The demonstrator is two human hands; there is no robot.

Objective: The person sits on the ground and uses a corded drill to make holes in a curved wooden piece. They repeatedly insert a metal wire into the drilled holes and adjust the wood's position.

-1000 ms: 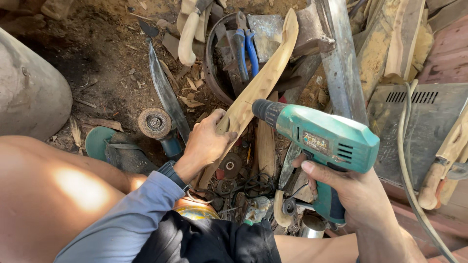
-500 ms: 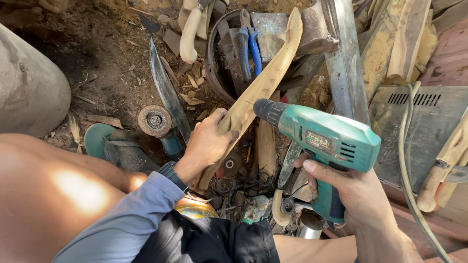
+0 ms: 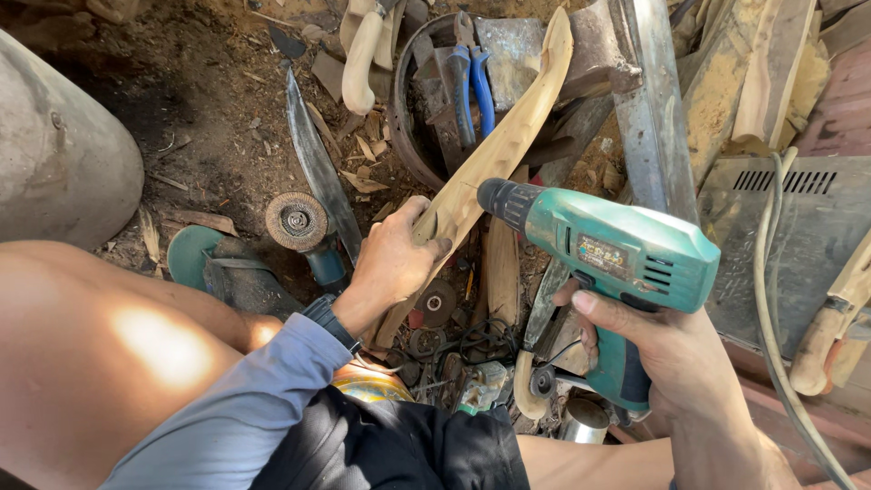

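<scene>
- I see bare dirt ground [image 3: 195, 109] in sunlight, strewn with wood chips and crowded with tools; no table here.
- At 12 o'clock sits a dark round tub [image 3: 408, 136] holding blue-handled pliers [image 3: 478, 86]; a long metal blade [image 3: 313, 163] lies at 11 o'clock, a wire wheel [image 3: 296, 220] just beside it.
- My left hand [image 3: 395, 263] has its grip wrapped around the carved wooden piece [image 3: 504, 150], near its lower half.
- That piece sits centre frame, its long axis running from 7 o'clock up to 1 o'clock, upper tip over the tub.
- My right hand [image 3: 653, 340] grips the green drill [image 3: 626, 259] by its handle; its dark chuck points toward 10 o'clock, touching the wood.
</scene>
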